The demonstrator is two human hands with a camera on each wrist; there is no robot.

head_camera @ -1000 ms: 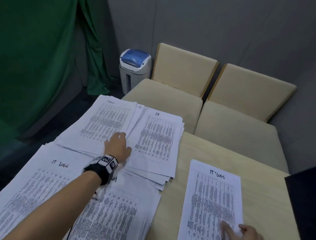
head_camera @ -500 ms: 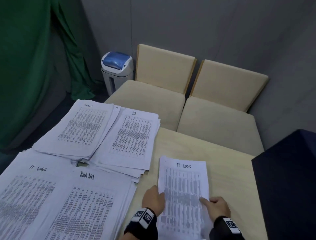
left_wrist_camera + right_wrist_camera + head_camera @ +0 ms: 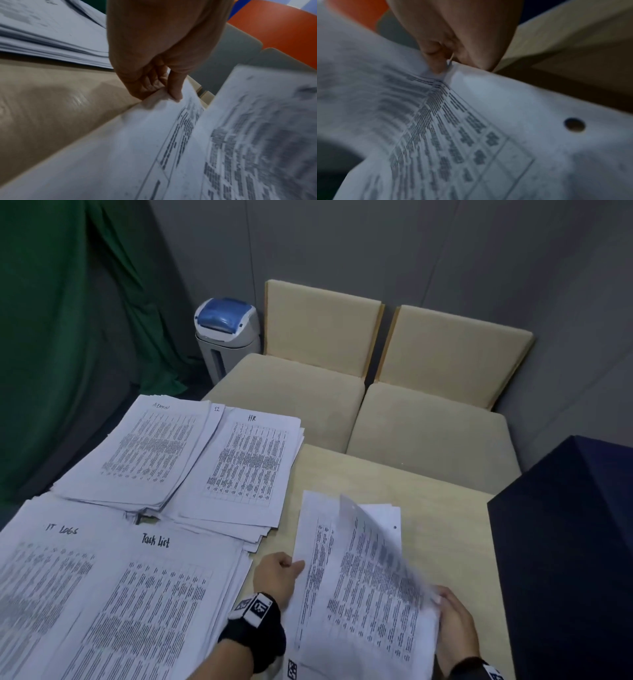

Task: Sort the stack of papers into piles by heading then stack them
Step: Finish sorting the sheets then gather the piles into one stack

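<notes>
Four sorted piles lie on the left of the table (image 3: 428, 508): Admin (image 3: 150, 446), HR (image 3: 246, 460), IT Logs (image 3: 44, 577) and Task List (image 3: 147, 611). A stack of papers (image 3: 318, 594) lies at the front right. My left hand (image 3: 279, 573) pinches its left edge, thumb (image 3: 175, 86) on top and fingers curled beneath. At the stack's right side my right hand (image 3: 452, 621) pinches the top sheet (image 3: 380, 553), which is raised and bowed, blurred by motion. The sheet below (image 3: 530, 108) shows a punched hole. The lifted sheet's heading is not readable.
Two beige chairs (image 3: 428, 426) stand against the table's far edge. A white bin with a blue lid (image 3: 226, 333) is beside them, and a green curtain (image 3: 61, 337) hangs at the left. A dark navy block (image 3: 575, 559) borders the table on the right.
My left hand left the Admin pile and came to the right-hand stack's left edge. The top sheet, headed IT Logs, lay flat before; my right hand now has it lifted and curling.
</notes>
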